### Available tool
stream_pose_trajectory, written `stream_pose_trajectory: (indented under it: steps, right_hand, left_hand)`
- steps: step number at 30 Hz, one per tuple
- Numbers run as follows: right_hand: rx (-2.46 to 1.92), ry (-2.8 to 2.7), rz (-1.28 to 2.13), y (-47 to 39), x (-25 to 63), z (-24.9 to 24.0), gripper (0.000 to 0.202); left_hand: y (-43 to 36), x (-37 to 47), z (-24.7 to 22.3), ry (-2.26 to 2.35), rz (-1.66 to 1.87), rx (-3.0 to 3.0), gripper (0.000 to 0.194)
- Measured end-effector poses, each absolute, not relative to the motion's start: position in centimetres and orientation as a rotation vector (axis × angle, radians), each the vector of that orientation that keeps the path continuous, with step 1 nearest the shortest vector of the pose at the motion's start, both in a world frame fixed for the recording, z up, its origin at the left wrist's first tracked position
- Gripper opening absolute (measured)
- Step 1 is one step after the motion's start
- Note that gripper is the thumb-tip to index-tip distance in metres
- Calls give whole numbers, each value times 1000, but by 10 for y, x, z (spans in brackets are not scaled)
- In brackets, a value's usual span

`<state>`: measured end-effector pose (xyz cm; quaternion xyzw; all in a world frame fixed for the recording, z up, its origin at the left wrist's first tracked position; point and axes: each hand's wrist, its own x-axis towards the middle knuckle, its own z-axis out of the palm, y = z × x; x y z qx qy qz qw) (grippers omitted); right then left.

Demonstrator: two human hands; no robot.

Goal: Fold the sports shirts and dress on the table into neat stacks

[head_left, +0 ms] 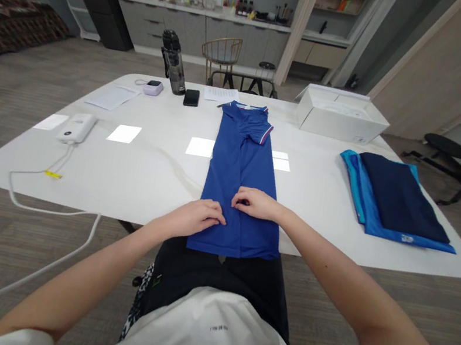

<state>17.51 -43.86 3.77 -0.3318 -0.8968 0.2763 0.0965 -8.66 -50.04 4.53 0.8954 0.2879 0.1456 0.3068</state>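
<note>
A blue shirt (228,160) with white and red trim on its sleeve lies folded lengthwise on the white table (145,175), its collar at the far end and its hem hanging slightly over the near edge. My left hand (196,216) rests on the left part of the cloth near the hem, fingers together and bent downward. Slightly farther up and to the right, my right hand (254,202) touches the shirt near its middle, thumb and fingers curled into a pinch. Whether either hand has cloth between its fingertips is too small to tell.
Folded blue and navy clothes (400,196) lie at the right, with a white box (341,116) behind them. Farther left are a dark bottle (174,64), a black wallet-like item (191,98), papers (113,97) and a white power bank (77,128) with a cable.
</note>
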Motion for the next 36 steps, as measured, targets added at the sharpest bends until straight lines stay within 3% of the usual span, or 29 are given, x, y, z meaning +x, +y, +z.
stream_pose_trajectory:
  steps: [8, 16, 28, 36]
  right_hand:
    - [-971, -2734, 771, -501, 183, 33, 25]
    - [-1117, -2603, 1058, -537, 220, 39, 12]
    - [-1516, -2553, 602, -587, 261, 45, 7]
    - [-1554, -2466, 576, -606, 249, 40, 15]
  left_hand:
    - [-510, -89, 27, 720, 339, 2504, 22]
    - [-519, -89, 27, 758, 410, 2497, 23]
    - [-536, -41, 40, 735, 402, 2555, 23]
    - [-540, -64, 42, 781, 434, 2549, 24]
